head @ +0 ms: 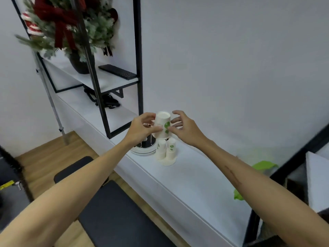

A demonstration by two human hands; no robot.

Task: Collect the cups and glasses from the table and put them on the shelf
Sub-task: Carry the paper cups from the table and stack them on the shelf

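Note:
An upside-down white paper cup (161, 124) with a green leaf print is held in the air between both hands. My left hand (142, 127) grips its left side with thumb and fingers. My right hand (181, 127) pinches its right side with the thumb, its other fingers spread loosely. Directly below, on the long white shelf (195, 179), stand two stacks of upside-down paper cups (166, 150), side by side on what looks like a white plate (168, 162).
A round white and black object (144, 148) lies left of the stacks. A black metal rack (138, 68) holds a keyboard (117, 71), a potted festive tree (67, 29) and dark cables (108, 101). A green object (263, 165) lies right. Black bench (115, 211) below.

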